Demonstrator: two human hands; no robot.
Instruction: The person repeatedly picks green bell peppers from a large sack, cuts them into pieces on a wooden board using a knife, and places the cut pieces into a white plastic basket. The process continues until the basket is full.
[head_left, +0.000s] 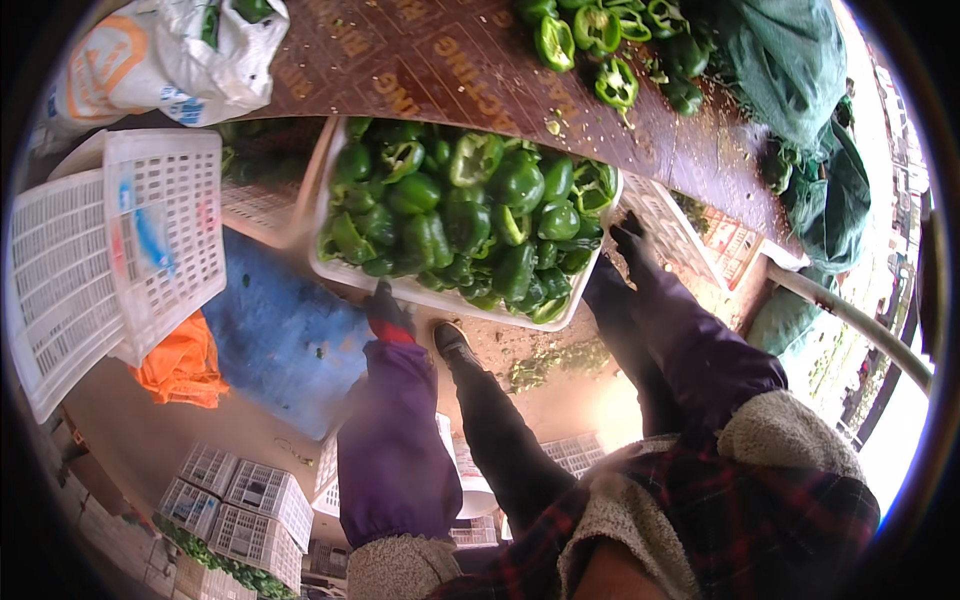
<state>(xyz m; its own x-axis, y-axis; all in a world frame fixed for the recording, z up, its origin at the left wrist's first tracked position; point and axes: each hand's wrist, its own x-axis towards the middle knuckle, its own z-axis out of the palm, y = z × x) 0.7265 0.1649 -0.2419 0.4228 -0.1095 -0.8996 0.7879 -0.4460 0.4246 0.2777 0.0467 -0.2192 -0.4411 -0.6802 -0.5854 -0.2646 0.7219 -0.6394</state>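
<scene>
A white plastic crate (555, 325) full of green bell peppers (469, 225), some whole and some cut open, lies before me against the edge of a brown board table (480, 75). My left hand (388, 309), in a dark glove with a red cuff, is at the crate's near rim. My right hand (636, 251), also dark-gloved, is at the crate's right side. The fingers of both hands are partly hidden or blurred, so their grip on the rim is not clear. Purple sleeve covers run up both forearms.
White plastic crates (161, 240) stand at the left above an orange bag (184, 360) and a blue sheet (285, 330). Cut peppers (616, 84) and green cloth sacks (787, 67) are on the table at right. A pole (847, 319) juts out at the right. Pepper scraps lie on the floor.
</scene>
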